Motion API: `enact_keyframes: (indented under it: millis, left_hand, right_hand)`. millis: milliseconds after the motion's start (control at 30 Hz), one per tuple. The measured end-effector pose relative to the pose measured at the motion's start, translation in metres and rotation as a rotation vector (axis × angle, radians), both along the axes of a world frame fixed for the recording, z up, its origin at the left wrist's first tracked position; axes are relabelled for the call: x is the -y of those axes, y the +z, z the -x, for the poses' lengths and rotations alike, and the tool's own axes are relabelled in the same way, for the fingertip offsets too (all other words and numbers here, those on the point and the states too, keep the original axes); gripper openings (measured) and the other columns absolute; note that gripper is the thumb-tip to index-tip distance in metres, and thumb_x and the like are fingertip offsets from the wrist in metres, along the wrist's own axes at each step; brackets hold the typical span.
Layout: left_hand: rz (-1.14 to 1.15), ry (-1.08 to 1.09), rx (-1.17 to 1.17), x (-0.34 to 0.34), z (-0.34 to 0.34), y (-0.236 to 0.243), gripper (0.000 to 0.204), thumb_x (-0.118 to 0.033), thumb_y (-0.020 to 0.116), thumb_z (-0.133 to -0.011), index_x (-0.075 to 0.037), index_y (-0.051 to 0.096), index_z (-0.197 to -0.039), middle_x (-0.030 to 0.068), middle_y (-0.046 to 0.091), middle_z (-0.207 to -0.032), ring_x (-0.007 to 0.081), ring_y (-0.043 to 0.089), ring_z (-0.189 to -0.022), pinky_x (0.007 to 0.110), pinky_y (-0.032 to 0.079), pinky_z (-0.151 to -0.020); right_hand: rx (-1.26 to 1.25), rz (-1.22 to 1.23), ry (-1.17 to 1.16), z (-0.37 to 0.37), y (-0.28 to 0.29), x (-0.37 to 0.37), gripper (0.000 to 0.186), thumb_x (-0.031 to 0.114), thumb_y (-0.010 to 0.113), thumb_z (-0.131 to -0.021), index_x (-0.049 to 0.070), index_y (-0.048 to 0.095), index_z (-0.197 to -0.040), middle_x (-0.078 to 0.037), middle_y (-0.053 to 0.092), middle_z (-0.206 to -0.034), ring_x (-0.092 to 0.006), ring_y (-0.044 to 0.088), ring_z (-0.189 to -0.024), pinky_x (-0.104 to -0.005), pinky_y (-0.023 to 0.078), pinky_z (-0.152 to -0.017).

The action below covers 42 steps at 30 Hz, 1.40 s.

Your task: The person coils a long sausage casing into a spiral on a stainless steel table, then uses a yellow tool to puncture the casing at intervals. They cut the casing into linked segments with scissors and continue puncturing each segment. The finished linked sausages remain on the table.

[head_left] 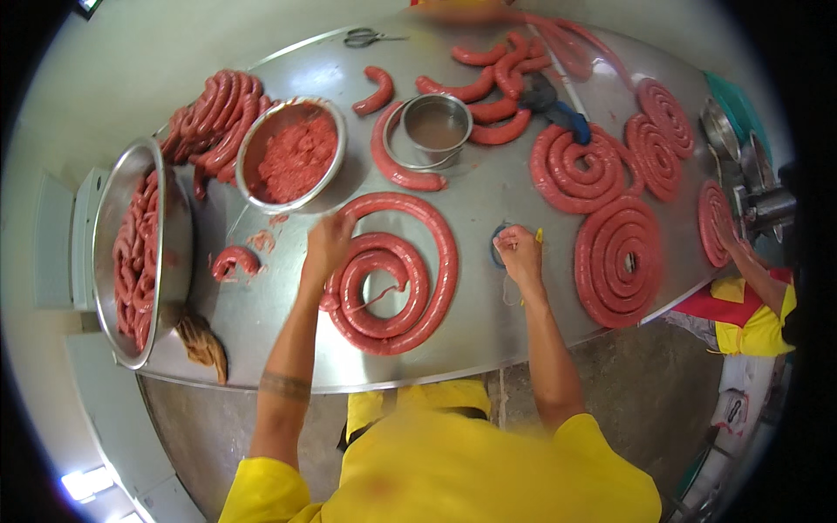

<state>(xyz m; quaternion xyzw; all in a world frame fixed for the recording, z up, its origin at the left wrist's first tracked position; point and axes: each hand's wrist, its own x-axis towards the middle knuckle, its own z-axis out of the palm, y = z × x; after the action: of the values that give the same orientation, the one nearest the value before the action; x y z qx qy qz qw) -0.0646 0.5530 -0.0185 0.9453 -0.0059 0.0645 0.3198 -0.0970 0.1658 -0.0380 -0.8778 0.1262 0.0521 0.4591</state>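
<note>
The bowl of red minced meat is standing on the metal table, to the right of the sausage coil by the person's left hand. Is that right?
Not quite: the bowl stands to the left of, and beyond, the sausage coil by the person's left hand, on the metal table. The head view shows it.

This looks like a sausage-making workroom or commercial kitchen: a long metal table (pixel 488 187) spans the frame, carrying coiled raw sausages (pixel 446 261) in the centre and at right. Toward the left, a wide metal basin (pixel 179 253) heaped with sausage links (pixel 135 266) and a metal bowl (pixel 288 207) of minced meat (pixel 301 152) show work in bulk. Another person (pixel 754 331) in yellow is at the right edge.
</note>
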Motion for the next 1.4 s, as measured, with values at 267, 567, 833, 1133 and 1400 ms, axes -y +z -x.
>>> enact_keyframes:
  millis: [267,567,833,1133,1400]
  left_hand:
    - [-0.103,0.060,-0.058,0.098,0.119,-0.041,0.019,-0.016,0.073,-0.087,-0.002,0.066,-0.099,0.0205,0.061,-0.097,0.0392,0.059,-0.092,0.051,0.047,-0.083]
    - [0.897,0.238,-0.599,0.086,0.116,-0.040,0.022,-0.019,0.062,-0.100,0.000,0.061,-0.111,0.0104,0.069,-0.099,0.0186,0.064,-0.075,0.032,0.048,-0.062]
    - [0.518,0.072,-0.590,0.020,0.166,-0.004,0.022,-0.018,0.065,-0.098,0.003,0.068,-0.103,0.0075,0.071,-0.080,0.0130,0.066,-0.068,0.027,0.049,-0.059]
    - [0.358,-0.056,-0.291,0.016,0.177,0.031,0.018,-0.017,0.066,-0.096,0.000,0.073,-0.099,0.0166,0.064,-0.073,0.0187,0.059,-0.063,0.036,0.046,-0.061]
    - [1.038,-0.185,-0.430,-0.083,0.106,0.077,0.023,-0.023,0.060,-0.103,-0.002,0.069,-0.106,0.0057,0.074,-0.092,0.0139,0.069,-0.079,0.028,0.054,-0.076]
  right_hand:
    - [0.057,0.581,-0.180,0.005,-0.014,-0.020,0.050,0.024,0.084,-0.079,-0.008,0.062,-0.109,-0.021,0.056,-0.118,-0.0387,0.060,-0.106,-0.0447,0.049,-0.095]
    - [0.145,0.691,0.042,0.007,0.001,-0.017,0.031,0.020,0.079,-0.078,-0.005,0.068,-0.093,-0.017,0.062,-0.105,-0.0332,0.064,-0.094,-0.0433,0.053,-0.082]
    - [-0.495,-0.912,0.300,0.124,0.050,-0.057,0.062,0.072,0.058,-0.088,0.012,0.065,-0.094,-0.001,0.060,-0.079,-0.0137,0.059,-0.070,-0.0300,0.047,-0.057]
    - [-0.994,-1.274,0.221,0.155,0.010,-0.144,0.075,0.089,0.051,-0.074,0.016,0.051,-0.088,-0.001,0.053,-0.082,-0.0147,0.051,-0.065,-0.0285,0.039,-0.054]
    - [-0.580,-1.217,0.383,0.137,0.030,-0.125,0.069,0.081,0.056,-0.082,0.012,0.050,-0.089,-0.001,0.052,-0.085,-0.0118,0.049,-0.066,-0.0271,0.037,-0.059]
